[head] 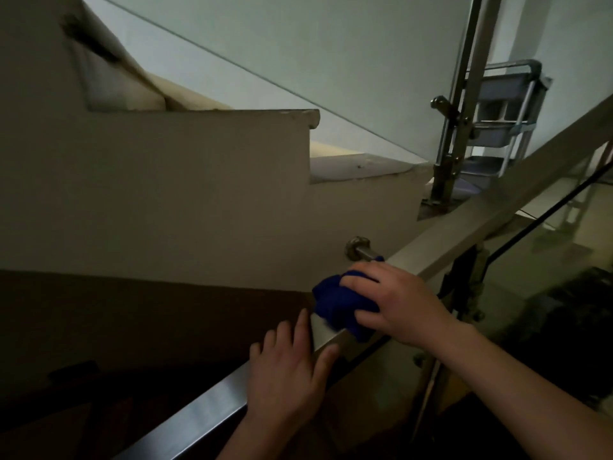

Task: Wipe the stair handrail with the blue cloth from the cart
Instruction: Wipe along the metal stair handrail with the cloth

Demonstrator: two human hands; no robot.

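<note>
A square metal handrail [491, 210] runs diagonally from the bottom left up to the right edge. My right hand [394, 303] presses a bunched blue cloth [335, 300] onto the rail's top and side, fingers wrapped over the cloth. Just below it, my left hand [288, 370] rests on the rail, its fingers draped over the far side and the thumb on top. The cart [504, 117], grey with shelves, stands behind glass at the upper right.
A glass panel [547, 260] hangs under the rail on the right, fixed by metal clamps. A round steel bracket [360, 249] joins the rail to the beige stair wall [166, 194]. A steel post [461, 104] rises at the landing. Dark steps lie at the lower left.
</note>
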